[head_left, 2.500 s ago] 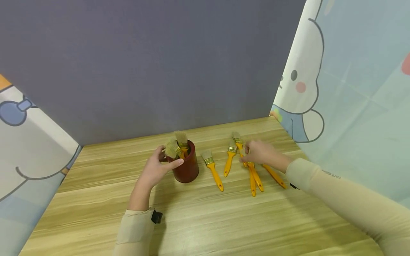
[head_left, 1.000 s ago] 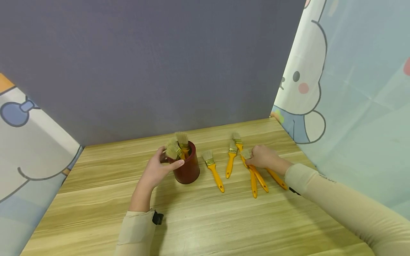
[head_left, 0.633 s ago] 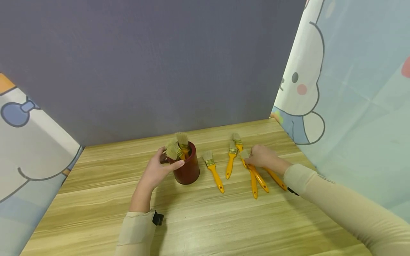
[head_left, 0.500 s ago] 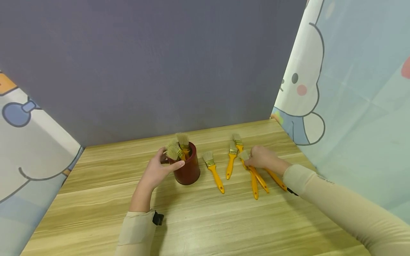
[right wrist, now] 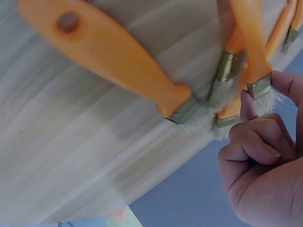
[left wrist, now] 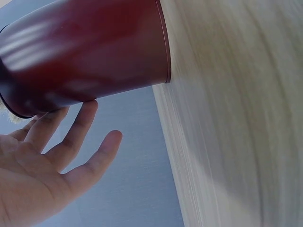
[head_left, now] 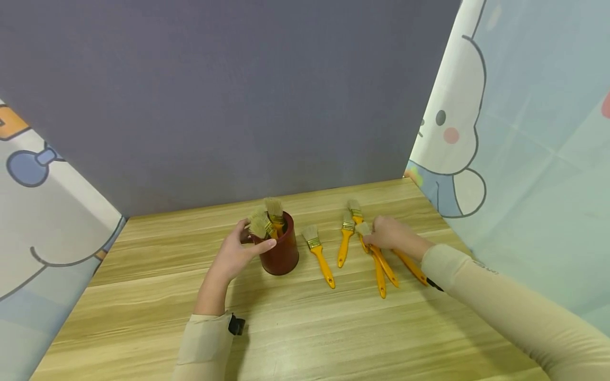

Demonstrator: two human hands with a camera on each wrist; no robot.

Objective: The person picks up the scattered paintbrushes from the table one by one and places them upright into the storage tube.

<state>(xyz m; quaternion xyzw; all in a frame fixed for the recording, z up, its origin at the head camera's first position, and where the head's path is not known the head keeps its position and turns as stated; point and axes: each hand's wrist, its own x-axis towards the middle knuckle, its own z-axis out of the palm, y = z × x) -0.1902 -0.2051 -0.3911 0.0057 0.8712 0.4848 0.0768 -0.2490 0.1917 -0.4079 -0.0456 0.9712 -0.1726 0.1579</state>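
My left hand (head_left: 232,253) grips the rim of a dark red cup (head_left: 281,257), thumb at the near side and fingers round the far left. In the left wrist view, fingertips touch the cup wall (left wrist: 90,52) and the little finger stands off it. Bristles-up paintbrushes (head_left: 275,210) lean inside the cup. To the right, my right hand (head_left: 394,233) pinches a paintbrush with a yellow handle (right wrist: 251,33) at its metal ferrule (right wrist: 259,89) between thumb and index finger. Its other fingers are curled. Another paintbrush (head_left: 380,278) lies beside it, partly hidden by the hand.
Several more yellow-handled paintbrushes lie on the wooden table (head_left: 286,333): one (head_left: 322,262) just right of the cup, another (head_left: 344,246) farther right, and one (head_left: 412,267) under the right wrist. A grey panel (head_left: 238,106) stands behind the table, with printed cloth (head_left: 534,159) at the sides.
Since the earliest frame, my right hand has shifted slightly right and down and taken a pinch on a paintbrush's ferrule. Lately it stays almost still. My left hand keeps its grip on the cup.
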